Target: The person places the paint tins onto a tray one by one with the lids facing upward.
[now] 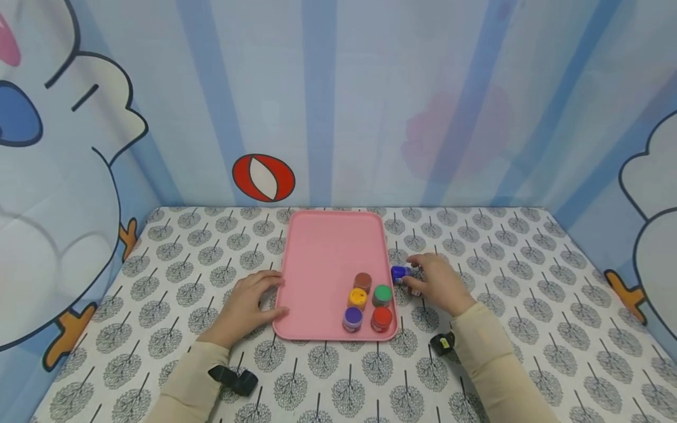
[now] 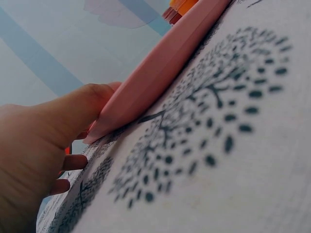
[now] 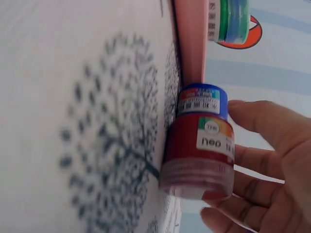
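My left hand is spread along the left rim of the pink tray, fingertips and thumb resting on its edge. In the left wrist view the thumb of that hand reaches over the rim. Beside the tray's right edge, my right hand reaches round two small paint jars on the cloth. One is a blue jar close against the tray. The other is a dark red jar, partly covered by the hand in the head view. The right thumb tip is right at the blue jar; the fingers curve loosely behind the red one.
Several paint jars stand in the tray's near right corner: brown, yellow, green, purple and red. A tree-patterned cloth covers the table. A cartoon curtain hangs behind and at both sides.
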{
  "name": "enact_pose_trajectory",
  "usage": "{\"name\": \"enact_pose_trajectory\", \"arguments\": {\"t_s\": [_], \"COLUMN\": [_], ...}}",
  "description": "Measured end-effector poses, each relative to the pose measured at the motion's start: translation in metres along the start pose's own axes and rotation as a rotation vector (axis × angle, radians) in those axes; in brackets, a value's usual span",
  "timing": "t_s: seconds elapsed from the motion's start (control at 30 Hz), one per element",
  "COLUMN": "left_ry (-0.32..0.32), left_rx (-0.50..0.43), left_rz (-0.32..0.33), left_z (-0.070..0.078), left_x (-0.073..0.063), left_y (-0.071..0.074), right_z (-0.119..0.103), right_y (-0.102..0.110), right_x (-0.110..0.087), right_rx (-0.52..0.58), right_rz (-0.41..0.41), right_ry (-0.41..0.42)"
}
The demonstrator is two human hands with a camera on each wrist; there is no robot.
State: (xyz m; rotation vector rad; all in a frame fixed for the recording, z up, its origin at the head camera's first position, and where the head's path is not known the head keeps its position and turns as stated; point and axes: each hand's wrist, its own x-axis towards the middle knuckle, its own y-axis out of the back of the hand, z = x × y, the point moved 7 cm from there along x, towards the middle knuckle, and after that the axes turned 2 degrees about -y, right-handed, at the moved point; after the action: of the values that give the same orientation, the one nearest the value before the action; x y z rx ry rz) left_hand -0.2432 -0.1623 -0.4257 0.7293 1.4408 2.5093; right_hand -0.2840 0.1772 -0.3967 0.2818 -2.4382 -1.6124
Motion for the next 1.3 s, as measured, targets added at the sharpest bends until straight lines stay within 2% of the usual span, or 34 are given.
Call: {"name": "enact_pose_trajectory", "arguments": {"t_s": [0.13, 0.4, 0.8, 1.3], "left_ry": [0.001, 0.0, -0.008, 0.002], "left_rx": [0.002, 0.0, -0.003, -0.001], "left_rz": [0.001, 0.005, 0.009, 0.008], "left_z": [0.0002, 0.0004, 0.0007, 0.0018], "left_x": [0.0, -0.0007, -0.0008, -0.0001], "left_y": [0.0003, 0.0003, 0.0006, 0.0018], "right_z": [0.0029, 0.0027, 0.0016, -0.0022], "right_y": [-0.005, -0.0062, -0.0066, -0.0028], "right_x": [0.0013, 0.0025, 0.0032, 0.0025], "right_rx": [0.01, 0.022, 0.053, 0.061], "right_rz": [-0.018, -0.007, -0.034, 0.021], "right_ry": [-0.015, 0.018, -0.002, 0.0]}}
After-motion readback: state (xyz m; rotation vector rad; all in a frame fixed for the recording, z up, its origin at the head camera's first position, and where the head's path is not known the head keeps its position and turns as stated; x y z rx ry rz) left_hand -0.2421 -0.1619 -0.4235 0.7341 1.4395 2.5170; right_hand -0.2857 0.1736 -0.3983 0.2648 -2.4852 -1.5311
